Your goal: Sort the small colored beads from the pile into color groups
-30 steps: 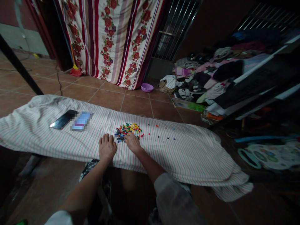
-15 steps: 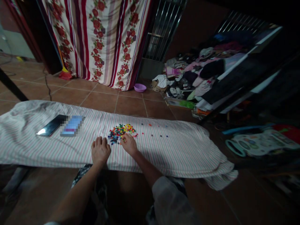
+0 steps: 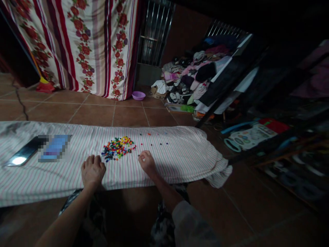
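A pile of small bead-like pieces in many colours (image 3: 118, 148) lies on the striped cloth (image 3: 123, 178). Just left of its near edge, my left hand (image 3: 93, 169) rests palm down on the cloth, fingers slightly bent and holding nothing visible. To the right of the pile, my right hand (image 3: 147, 163) pinches a tiny dark bead (image 3: 139, 156) between thumb and forefinger. Beyond that hand, several single pieces sit apart in two loose rows, among them an orange bead (image 3: 149, 134) and a dark bead (image 3: 160, 144).
On the left of the cloth lie a dark shiny phone (image 3: 24, 151) and a blurred-out blue-screened device (image 3: 55, 147). Past the far edge, a purple basin (image 3: 138, 95) stands on the tiled floor near a heap of clothes (image 3: 195, 75). A toy-like panel (image 3: 246, 137) is at right.
My right hand has left the pile and moved right with a dark bead in its pinch. The view has turned right, so the scene shifts left. My left hand stays on the cloth.
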A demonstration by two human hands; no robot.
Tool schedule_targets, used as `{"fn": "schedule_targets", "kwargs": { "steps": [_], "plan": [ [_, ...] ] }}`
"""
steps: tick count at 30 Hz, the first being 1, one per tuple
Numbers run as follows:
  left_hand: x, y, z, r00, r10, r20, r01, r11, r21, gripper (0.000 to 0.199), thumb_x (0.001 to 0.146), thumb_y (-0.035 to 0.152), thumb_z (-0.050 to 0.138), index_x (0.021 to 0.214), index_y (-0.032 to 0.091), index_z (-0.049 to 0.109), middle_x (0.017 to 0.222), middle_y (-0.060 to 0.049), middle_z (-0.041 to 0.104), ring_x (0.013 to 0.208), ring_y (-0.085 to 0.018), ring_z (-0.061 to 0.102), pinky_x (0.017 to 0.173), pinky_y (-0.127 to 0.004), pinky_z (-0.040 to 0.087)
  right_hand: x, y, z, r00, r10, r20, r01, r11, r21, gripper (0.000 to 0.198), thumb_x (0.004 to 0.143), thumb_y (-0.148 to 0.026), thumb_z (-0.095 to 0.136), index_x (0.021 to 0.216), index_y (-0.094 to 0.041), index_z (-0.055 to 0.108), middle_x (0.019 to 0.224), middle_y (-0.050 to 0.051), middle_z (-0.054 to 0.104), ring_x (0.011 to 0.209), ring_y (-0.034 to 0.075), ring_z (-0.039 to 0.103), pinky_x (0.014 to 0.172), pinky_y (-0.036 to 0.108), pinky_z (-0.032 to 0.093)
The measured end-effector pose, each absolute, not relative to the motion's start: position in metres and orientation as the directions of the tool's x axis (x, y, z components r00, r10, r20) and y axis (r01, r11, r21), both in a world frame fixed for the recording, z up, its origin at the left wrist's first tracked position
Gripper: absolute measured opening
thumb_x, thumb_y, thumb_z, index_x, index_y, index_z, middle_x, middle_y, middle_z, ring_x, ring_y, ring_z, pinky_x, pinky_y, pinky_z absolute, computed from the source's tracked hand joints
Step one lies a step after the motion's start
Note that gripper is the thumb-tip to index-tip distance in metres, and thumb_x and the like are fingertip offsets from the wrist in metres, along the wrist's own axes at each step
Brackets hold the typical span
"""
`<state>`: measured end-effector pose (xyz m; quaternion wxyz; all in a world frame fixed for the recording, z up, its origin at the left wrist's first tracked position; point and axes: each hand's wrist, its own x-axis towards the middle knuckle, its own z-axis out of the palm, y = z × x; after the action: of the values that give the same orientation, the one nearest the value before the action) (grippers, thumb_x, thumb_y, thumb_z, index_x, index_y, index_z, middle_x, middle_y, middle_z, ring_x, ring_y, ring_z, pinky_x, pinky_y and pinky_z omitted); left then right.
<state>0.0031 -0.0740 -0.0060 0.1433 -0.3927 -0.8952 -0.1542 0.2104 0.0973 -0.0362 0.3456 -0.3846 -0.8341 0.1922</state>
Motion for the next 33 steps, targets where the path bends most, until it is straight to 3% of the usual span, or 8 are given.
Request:
{"fn": "schedule_targets", "kwargs": {
  "steps": [9,33],
  "plan": [
    [0.005,-0.073,-0.003,-0.665,0.655,0.359,0.735,0.66,0.155,0.034,0.088,0.024,0.04,0.113,0.017,0.062,0.125,-0.015,0.06,0.117,-0.028,0.053,0.099,-0.043,0.037,0.265,0.12,-0.039,-0.298,0.805,0.513,0.574,0.581,-0.577,0.012,0.082,-0.019,0.052,0.079,-0.019,0.063,0.103,0.011,0.059,0.107,0.023,0.057,0.098,0.039,0.047],
    [0.005,-0.072,-0.003,-0.673,0.659,0.336,0.726,0.676,0.128,0.036,0.089,0.025,0.038,0.115,0.016,0.062,0.127,-0.015,0.06,0.116,-0.028,0.055,0.098,-0.042,0.039,0.227,0.106,-0.037,-0.351,0.818,0.456,0.667,0.56,-0.491,0.009,0.083,-0.015,0.059,0.079,-0.018,0.067,0.137,0.016,0.049,0.128,0.03,0.04,0.106,0.048,0.036]
  ]
}}
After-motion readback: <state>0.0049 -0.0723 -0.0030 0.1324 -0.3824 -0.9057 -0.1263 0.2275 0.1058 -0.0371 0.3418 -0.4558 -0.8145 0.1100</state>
